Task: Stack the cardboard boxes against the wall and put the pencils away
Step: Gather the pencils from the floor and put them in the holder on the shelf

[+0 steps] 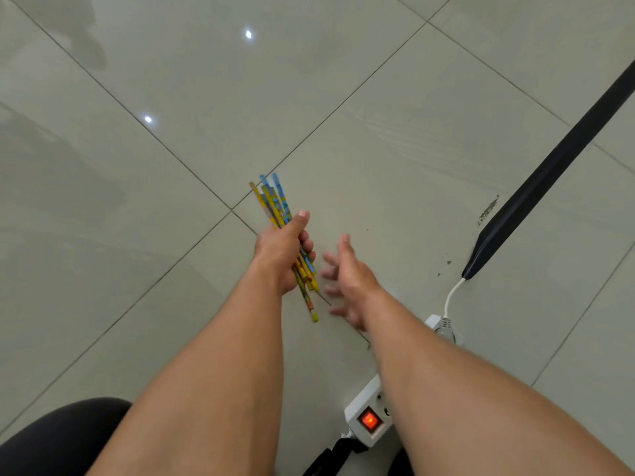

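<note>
Now, left hand [280,252] fingers wrapped round pencils [275,202] (a bundle), right hand [347,280] spread beside.

An indoor room, home or office, cannot tell which. Glossy pale floor tiles [171,166] reflect ceiling lights at eleven o'clock; a white power strip [369,415] with lit red switch lies at five o'clock, a black cable cover [549,173] at two o'clock.

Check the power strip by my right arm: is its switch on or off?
On. The rocker switch on the white power strip glows red-orange, beside the right forearm.
</note>
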